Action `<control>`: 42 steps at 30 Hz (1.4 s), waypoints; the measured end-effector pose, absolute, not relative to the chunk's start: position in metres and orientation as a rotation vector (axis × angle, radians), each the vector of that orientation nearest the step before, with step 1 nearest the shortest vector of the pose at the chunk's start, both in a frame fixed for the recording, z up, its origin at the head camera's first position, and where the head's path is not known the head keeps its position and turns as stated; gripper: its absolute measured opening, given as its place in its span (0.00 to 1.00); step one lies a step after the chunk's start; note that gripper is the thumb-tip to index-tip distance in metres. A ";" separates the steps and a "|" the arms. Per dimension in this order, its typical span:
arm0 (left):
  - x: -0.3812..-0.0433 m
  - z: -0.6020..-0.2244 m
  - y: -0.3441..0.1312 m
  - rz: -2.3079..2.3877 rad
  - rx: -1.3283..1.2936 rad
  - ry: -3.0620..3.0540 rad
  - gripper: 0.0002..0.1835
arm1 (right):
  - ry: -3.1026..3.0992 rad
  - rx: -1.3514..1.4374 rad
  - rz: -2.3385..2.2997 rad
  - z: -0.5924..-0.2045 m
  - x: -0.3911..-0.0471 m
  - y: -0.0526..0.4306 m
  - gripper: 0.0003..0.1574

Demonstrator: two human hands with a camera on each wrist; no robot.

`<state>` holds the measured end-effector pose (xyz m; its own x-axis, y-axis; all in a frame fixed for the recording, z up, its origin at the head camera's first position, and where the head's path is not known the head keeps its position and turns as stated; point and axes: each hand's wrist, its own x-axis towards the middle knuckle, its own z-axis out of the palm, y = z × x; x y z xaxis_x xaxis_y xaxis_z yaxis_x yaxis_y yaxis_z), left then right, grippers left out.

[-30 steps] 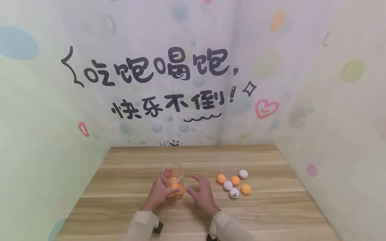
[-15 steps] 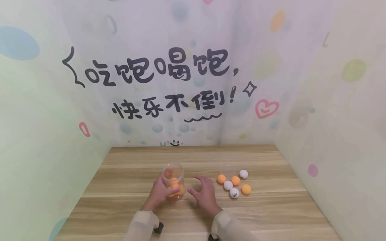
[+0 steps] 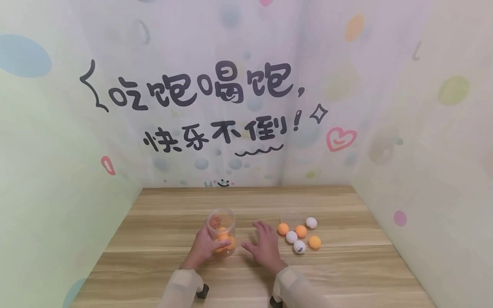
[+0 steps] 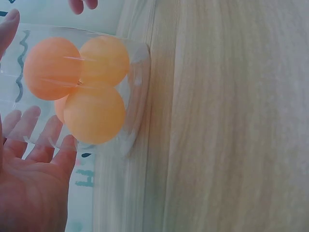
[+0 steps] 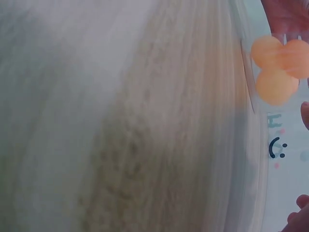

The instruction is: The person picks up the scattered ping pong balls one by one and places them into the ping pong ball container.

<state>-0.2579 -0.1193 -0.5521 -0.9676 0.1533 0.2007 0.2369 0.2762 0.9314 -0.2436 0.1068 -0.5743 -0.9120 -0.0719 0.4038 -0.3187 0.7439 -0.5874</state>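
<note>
My left hand [image 3: 203,247] grips a clear plastic jar [image 3: 228,226] upright on the table, thumb across its front and fingers behind it. Several orange ping-pong balls [image 4: 94,113] lie at the bottom of the jar, seen through its wall in the left wrist view. The mouth of the jar is uncovered. To the right of the jar, apart from it, my right hand [image 3: 265,247] holds nothing, with thumb and fingers spread. Its fingertips are close to a loose orange ball [image 3: 283,229] in the head view. In the right wrist view only fingertips [image 5: 300,212] show at the edge.
Right of my right hand lie more loose balls: two orange, one [image 3: 314,242] farthest right, and three white, one [image 3: 299,247] with dark print. Behind them is a clear round lid [image 3: 291,216]. Printed walls enclose the wooden table [image 3: 331,278] at the back and sides.
My right hand has drawn away from the jar, shifting right toward the loose balls. The left hand and the jar stay in place.
</note>
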 end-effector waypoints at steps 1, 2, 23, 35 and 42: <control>-0.258 -0.552 -0.119 -1.809 -0.376 -2.453 0.50 | -2.596 0.301 0.950 -0.574 -0.244 0.108 0.46; -0.258 -0.552 -0.120 -1.810 -0.377 -2.451 0.50 | -2.602 0.301 0.942 -0.574 -0.244 0.109 0.46; -0.259 -0.553 -0.120 -1.804 -0.405 -2.424 0.49 | -2.547 0.248 0.884 -0.572 -0.251 0.117 0.47; -0.253 -0.545 -0.117 -1.813 -0.414 -2.409 0.48 | -2.593 0.165 0.838 -0.570 -0.256 0.122 0.48; -0.240 -0.521 -0.116 -1.845 -0.422 -2.425 0.47 | -2.607 0.135 0.840 -0.573 -0.259 0.126 0.47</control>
